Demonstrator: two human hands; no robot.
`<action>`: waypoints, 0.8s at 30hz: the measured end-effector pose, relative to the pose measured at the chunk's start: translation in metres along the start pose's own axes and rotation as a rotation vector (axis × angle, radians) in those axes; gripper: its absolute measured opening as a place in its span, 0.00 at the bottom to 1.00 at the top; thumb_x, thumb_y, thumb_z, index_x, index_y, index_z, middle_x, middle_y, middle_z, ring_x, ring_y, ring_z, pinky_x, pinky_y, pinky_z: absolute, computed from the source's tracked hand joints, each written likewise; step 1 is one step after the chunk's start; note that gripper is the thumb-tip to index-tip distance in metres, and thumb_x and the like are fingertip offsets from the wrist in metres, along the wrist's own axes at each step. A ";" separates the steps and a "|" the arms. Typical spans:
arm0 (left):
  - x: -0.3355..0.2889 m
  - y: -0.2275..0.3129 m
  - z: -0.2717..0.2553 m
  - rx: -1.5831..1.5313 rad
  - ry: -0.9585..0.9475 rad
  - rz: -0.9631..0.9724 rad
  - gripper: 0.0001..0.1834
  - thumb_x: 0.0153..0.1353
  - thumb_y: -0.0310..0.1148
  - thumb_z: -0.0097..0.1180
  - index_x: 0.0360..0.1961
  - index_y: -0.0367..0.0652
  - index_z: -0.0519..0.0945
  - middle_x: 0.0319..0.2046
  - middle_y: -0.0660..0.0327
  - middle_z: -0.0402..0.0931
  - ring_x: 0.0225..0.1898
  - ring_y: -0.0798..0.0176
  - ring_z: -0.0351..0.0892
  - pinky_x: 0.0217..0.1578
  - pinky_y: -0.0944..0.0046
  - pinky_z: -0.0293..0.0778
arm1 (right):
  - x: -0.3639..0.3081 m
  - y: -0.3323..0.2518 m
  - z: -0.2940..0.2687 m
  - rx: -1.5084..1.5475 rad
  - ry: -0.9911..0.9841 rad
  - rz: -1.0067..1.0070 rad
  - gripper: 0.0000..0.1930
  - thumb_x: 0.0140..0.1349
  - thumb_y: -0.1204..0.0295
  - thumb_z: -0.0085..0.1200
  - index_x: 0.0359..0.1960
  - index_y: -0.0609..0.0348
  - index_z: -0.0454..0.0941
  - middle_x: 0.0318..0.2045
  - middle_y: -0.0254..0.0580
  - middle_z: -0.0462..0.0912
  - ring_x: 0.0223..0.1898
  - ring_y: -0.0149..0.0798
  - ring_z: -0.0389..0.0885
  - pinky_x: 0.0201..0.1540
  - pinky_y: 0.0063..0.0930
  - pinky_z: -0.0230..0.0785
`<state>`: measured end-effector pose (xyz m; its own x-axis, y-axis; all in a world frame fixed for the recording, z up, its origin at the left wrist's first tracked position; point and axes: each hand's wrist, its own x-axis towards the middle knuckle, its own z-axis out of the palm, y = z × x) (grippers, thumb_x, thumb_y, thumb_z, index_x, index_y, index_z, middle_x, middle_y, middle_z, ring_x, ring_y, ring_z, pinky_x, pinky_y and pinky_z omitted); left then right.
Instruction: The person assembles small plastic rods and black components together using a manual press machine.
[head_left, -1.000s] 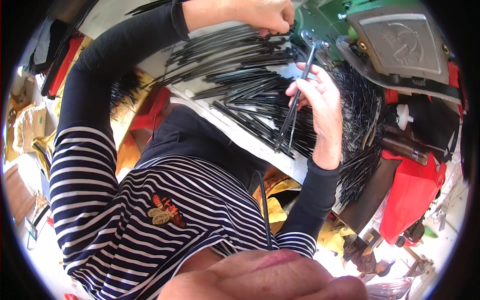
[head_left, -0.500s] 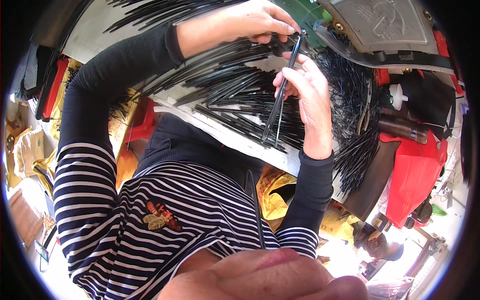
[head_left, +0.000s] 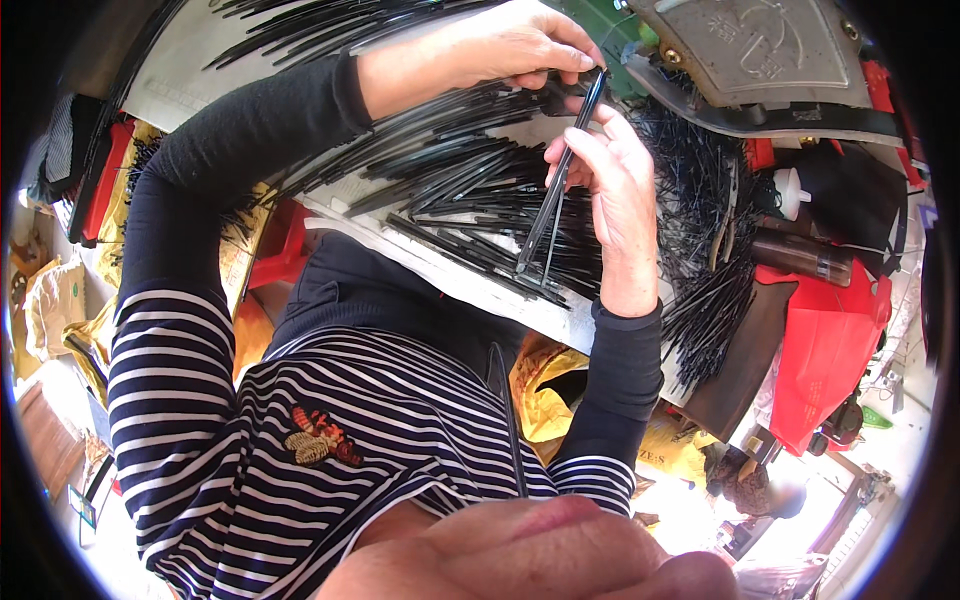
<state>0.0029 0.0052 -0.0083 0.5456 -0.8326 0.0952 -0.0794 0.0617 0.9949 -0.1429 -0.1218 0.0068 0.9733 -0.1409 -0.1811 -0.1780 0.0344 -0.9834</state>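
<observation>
My left hand (head_left: 535, 48) reaches in at the top middle, its thumb and fingertips pinched together at the upper end of a long black umbrella rib (head_left: 553, 197). My right hand (head_left: 615, 175) holds the same rib lower down, between thumb and fingers. The rib slants down to the left, with a thinner rod hanging beside it. What exactly lies under the left fingertips is too small to make out. Beneath both hands, many loose black ribs (head_left: 465, 185) cover the pale worktop (head_left: 440, 262).
A grey metal machine cover (head_left: 755, 50) stands at the far right, by a green machine part (head_left: 600, 22). Below it lies a tangled heap of thin black rods (head_left: 690, 190). A dark bottle (head_left: 800, 255) and a red bag (head_left: 825, 350) are on the right.
The rib has shifted slightly, its lower end moving a little left and up. Both hands keep nearly the same place and hold.
</observation>
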 end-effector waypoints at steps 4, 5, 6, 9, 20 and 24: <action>0.016 -0.002 0.004 0.006 0.052 0.077 0.14 0.59 0.40 0.55 0.34 0.38 0.80 0.14 0.67 0.71 0.11 0.75 0.67 0.11 0.76 0.59 | 0.003 -0.003 0.003 0.015 0.041 -0.027 0.21 0.58 0.71 0.51 0.51 0.69 0.66 0.26 0.44 0.80 0.21 0.30 0.78 0.23 0.17 0.68; 0.016 -0.004 0.000 0.005 0.051 0.078 0.14 0.59 0.40 0.55 0.34 0.38 0.80 0.14 0.67 0.71 0.11 0.75 0.67 0.11 0.76 0.59 | 0.003 -0.003 0.003 0.013 0.042 -0.027 0.21 0.58 0.71 0.51 0.51 0.69 0.66 0.26 0.44 0.80 0.21 0.30 0.78 0.23 0.17 0.68; 0.007 0.017 -0.001 0.028 0.007 0.034 0.13 0.60 0.35 0.52 0.36 0.35 0.79 0.18 0.65 0.73 0.13 0.75 0.66 0.13 0.75 0.61 | 0.004 -0.002 0.001 0.026 0.050 -0.028 0.20 0.58 0.71 0.51 0.51 0.69 0.66 0.26 0.44 0.80 0.21 0.30 0.78 0.23 0.16 0.68; 0.000 0.035 -0.003 0.119 -0.024 0.010 0.12 0.60 0.31 0.50 0.39 0.32 0.78 0.22 0.62 0.75 0.15 0.74 0.66 0.16 0.73 0.63 | 0.006 -0.001 0.000 0.042 0.049 -0.029 0.20 0.58 0.71 0.51 0.51 0.68 0.66 0.26 0.44 0.80 0.21 0.30 0.78 0.23 0.16 0.68; 0.007 0.028 -0.009 0.260 -0.019 0.099 0.13 0.59 0.31 0.50 0.40 0.33 0.79 0.23 0.61 0.77 0.16 0.72 0.69 0.18 0.71 0.68 | 0.010 0.000 -0.004 0.078 0.025 -0.004 0.20 0.58 0.70 0.51 0.51 0.67 0.66 0.26 0.43 0.80 0.21 0.29 0.78 0.23 0.15 0.68; 0.013 0.017 -0.007 0.101 0.000 0.041 0.11 0.58 0.33 0.53 0.35 0.34 0.80 0.21 0.62 0.76 0.15 0.74 0.68 0.16 0.73 0.65 | 0.008 -0.001 -0.002 0.093 0.033 0.007 0.19 0.59 0.70 0.51 0.51 0.67 0.67 0.27 0.42 0.79 0.22 0.30 0.78 0.24 0.16 0.69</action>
<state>0.0140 -0.0007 0.0095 0.5404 -0.8304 0.1359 -0.1857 0.0398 0.9818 -0.1357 -0.1253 0.0064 0.9665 -0.1728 -0.1896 -0.1690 0.1272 -0.9774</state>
